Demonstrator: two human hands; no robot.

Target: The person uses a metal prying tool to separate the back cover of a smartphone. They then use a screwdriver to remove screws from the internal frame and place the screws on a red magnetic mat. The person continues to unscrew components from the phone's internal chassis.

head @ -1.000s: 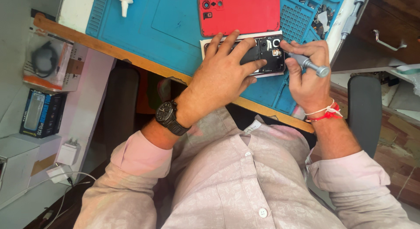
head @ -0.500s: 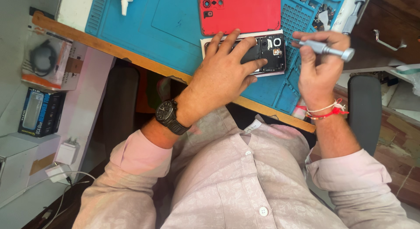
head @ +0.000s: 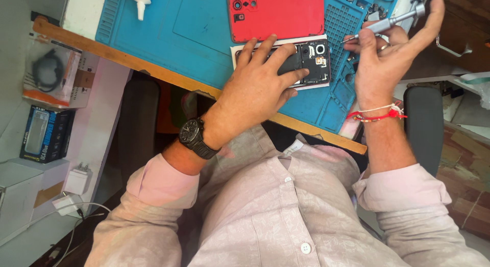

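The left hand (head: 255,88) lies flat, fingers spread, pinning the opened smartphone (head: 306,63) on the blue repair mat (head: 204,37). Its red back cover (head: 278,14) already lies off at 12 o'clock. At 3 o'clock, the right hand (head: 383,63) pinches a precision screwdriver (head: 388,23) lifted clear; the internals look still untouched.

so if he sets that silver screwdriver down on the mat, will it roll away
Probably a little: the silver screwdriver in the right hand looks round and slim, so it could roll. The blue mat looks rubbery and has ribbed compartments, which would likely stop it. It appears stiff metal, light for its length.
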